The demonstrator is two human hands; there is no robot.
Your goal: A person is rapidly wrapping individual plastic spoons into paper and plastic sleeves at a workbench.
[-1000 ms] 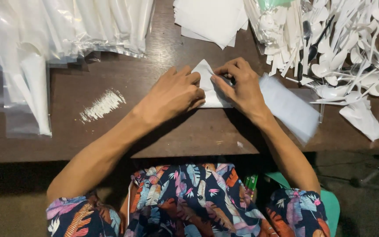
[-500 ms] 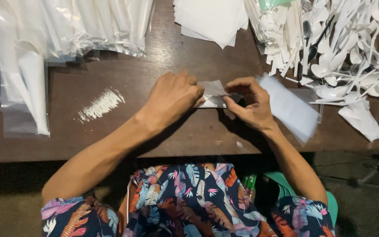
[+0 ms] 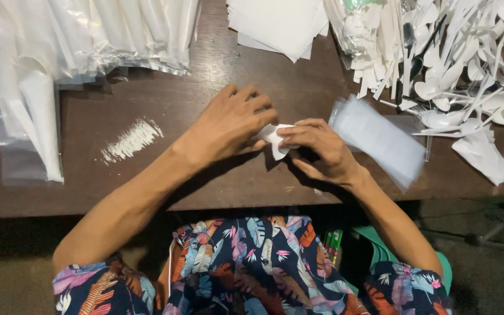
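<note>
Resting between both grips: folded napkin (image 3: 275, 140).

Folded white napkin (image 3: 276, 140) mostly covered by left hand (image 3: 228, 125) and right hand (image 3: 322, 149); only a small corner shows, so its fold shape can't be told. Stack of white paper sheets (image 3: 278, 23), clear plastic bags (image 3: 83, 35) and pile of white plastic cutlery (image 3: 456, 64) all run off the top edge. Clear sleeve stack (image 3: 380, 140) is blurred, count unreadable.
</note>
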